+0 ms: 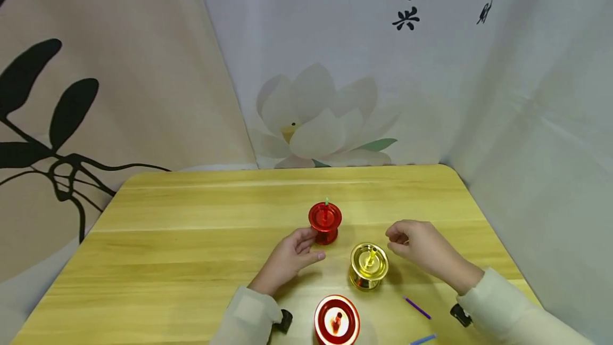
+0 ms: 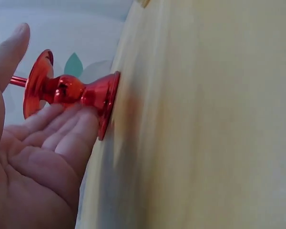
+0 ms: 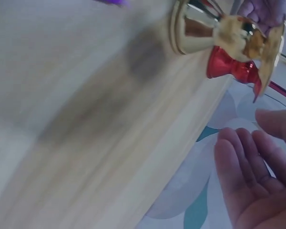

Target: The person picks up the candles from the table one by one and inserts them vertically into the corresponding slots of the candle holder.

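Observation:
A shiny red candle holder point(image 1: 325, 233) stands upright toward the back of the table, a small green tip point(image 1: 326, 201) showing above its central tube. My left hand point(image 1: 292, 257) reaches its near left side. In the left wrist view, the fingers point(image 2: 69, 131) lie alongside the holder's stem and foot while the thumb stays apart. My right hand point(image 1: 423, 244) is in the air to the right of a gold candle holder point(image 1: 365, 281), its fingers loosely bent and holding nothing. The gold holder has a slim gold tube in its dish. In the right wrist view, it overlaps the red one.
Another red candle holder point(image 1: 337, 310) stands at the near edge of the view, its dish bright with glare. Right of it lie a thin purple candle point(image 1: 417, 308) and a blue one point(image 1: 423, 339). Printed fabric point(image 1: 325, 41) hangs behind the wooden table point(image 1: 191, 217).

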Motion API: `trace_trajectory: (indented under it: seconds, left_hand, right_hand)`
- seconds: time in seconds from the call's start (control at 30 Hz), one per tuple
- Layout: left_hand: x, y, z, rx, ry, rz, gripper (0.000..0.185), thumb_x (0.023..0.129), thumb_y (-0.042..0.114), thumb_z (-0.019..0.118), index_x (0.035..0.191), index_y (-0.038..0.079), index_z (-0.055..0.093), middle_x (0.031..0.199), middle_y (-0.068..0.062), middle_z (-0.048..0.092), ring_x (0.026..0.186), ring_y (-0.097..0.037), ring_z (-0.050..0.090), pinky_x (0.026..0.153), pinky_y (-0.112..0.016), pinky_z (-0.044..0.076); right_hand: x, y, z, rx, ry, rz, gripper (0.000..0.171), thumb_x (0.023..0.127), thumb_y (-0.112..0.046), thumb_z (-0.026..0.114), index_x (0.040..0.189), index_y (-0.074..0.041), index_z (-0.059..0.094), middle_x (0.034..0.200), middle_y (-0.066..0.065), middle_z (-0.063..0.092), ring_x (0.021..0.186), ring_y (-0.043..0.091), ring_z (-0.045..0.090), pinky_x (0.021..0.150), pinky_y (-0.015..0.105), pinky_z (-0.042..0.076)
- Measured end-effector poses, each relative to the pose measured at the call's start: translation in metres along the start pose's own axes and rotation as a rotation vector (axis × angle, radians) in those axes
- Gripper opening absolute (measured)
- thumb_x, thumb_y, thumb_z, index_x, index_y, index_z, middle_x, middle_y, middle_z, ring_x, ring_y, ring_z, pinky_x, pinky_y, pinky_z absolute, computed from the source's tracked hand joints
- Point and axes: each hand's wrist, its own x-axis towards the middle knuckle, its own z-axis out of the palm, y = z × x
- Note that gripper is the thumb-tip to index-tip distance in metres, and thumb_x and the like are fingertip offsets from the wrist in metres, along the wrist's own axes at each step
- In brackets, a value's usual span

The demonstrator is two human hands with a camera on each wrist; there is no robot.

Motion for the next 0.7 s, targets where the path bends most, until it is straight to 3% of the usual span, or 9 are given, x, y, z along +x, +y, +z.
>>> trace_trajectory:
  seconds: [0.37, 0.53, 0.7]
  left_hand:
    - [-0.004, 0.001, 0.011, -0.03, -0.104, 0.035, 0.059, 0.09, 0.012, 0.077, 0.141, -0.003, 0.051, 0.145, -0.021, 0.052, 0.136, -0.034, 0.049, 0.111, -0.036, 0.042]
    - [-0.005, 0.002, 0.019, -0.042, -0.128, 0.037, 0.062, 0.088, 0.012, 0.079, 0.142, -0.001, 0.051, 0.145, -0.019, 0.052, 0.135, -0.031, 0.05, 0.11, -0.033, 0.043]
    - [-0.003, 0.005, 0.028, -0.067, -0.143, 0.051, 0.065, 0.086, 0.013, 0.081, 0.143, 0.0, 0.051, 0.146, -0.017, 0.052, 0.136, -0.031, 0.049, 0.11, -0.033, 0.043]
  right_hand:
    - [-0.02, 0.009, 0.01, -0.007, -0.126, 0.004, 0.008, 0.086, -0.004, 0.076, 0.092, -0.007, 0.073, 0.078, -0.01, 0.065, 0.07, 0.003, 0.058, 0.062, 0.023, 0.053]
    - [-0.029, 0.015, 0.012, -0.013, -0.218, -0.002, 0.007, 0.085, -0.009, 0.079, 0.088, -0.01, 0.073, 0.075, -0.012, 0.062, 0.067, 0.001, 0.055, 0.06, 0.022, 0.051]
    - [-0.038, 0.021, 0.013, 0.034, -0.334, 0.054, 0.012, 0.08, -0.012, 0.082, 0.081, -0.013, 0.071, 0.072, -0.01, 0.061, 0.063, 0.007, 0.054, 0.056, 0.024, 0.048]
